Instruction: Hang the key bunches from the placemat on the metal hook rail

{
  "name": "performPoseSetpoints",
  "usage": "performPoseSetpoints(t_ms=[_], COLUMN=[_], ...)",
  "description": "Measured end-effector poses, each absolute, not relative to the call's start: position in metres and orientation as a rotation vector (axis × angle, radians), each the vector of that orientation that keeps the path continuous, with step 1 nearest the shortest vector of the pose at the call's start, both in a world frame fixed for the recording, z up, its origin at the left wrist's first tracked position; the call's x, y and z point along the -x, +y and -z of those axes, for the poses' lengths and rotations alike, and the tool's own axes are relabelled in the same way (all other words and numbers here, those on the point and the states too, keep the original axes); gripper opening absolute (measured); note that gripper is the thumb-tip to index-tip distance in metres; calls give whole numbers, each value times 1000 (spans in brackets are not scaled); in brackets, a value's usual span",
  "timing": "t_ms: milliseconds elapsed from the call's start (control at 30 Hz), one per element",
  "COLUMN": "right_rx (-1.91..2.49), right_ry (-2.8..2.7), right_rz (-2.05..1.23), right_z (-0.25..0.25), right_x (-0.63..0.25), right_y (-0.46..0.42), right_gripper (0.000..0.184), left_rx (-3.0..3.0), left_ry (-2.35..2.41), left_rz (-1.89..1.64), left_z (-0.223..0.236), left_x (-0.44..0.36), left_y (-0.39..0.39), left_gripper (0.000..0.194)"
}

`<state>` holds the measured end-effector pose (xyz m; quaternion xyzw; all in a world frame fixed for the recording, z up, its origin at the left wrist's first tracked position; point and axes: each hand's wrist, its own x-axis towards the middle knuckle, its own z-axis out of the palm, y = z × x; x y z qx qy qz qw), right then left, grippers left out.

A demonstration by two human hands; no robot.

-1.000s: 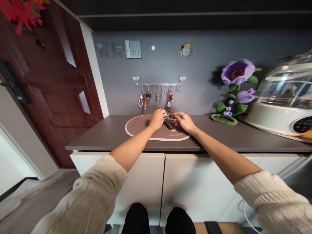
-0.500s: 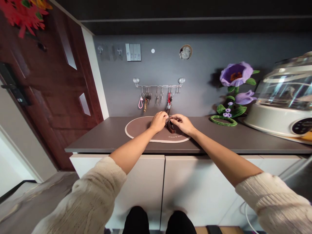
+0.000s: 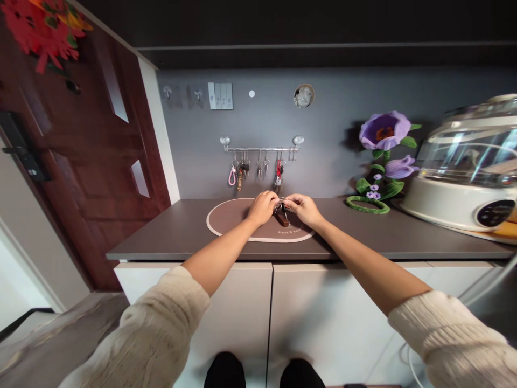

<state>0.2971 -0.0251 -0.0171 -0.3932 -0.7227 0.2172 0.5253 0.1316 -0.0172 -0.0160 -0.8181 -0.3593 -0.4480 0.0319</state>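
Observation:
Both hands meet over a brown oval mat [image 3: 230, 218] with a pale rim, on the grey-brown countertop. My left hand [image 3: 263, 207] is closed, its fingertips pinching a bunch of keys [image 3: 284, 210] from the left. From the right, my right hand [image 3: 304, 208] pinches at the same bunch near its ring. A dark brown bar-shaped key fob [image 3: 283, 220] dangles below the fingers, over the mat. Fingers cover most of the ring, so its exact hold cannot be made out.
Behind the hands, a hook rail [image 3: 262, 149] on the wall carries several sets of keys. To the right stand a purple fabric flower [image 3: 385, 131] with a green ring base and a white appliance [image 3: 448, 199] with a clear dome. A dark red door [image 3: 97, 178] is at left.
The head view has tilted up slightly, so the scene sits lower. Both hands stay together on the keys; the fingers have shifted and the brown fob and keys have turned to hang lower.

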Motion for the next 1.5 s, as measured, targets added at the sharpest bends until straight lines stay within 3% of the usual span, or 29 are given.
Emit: performPoseSetpoints(t_ms=[467,1100,1500], right_rx=[870,789,889], right_ry=[-1463,-1325,-1162], right_rz=[-703,-663,-728], right_z=[2,-44,-71], right_x=[-298,-295,-297], right_y=[-32,-2,35], right_gripper=[35,37,18], left_rx=[2434,2389,2408], left_ry=[-1200,-1255,-1265], left_rz=[1412,1366,1408], left_z=[21,25,24], left_x=[-129,-128,-128], left_y=[-8,-4,-5], left_gripper=[32,28,27])
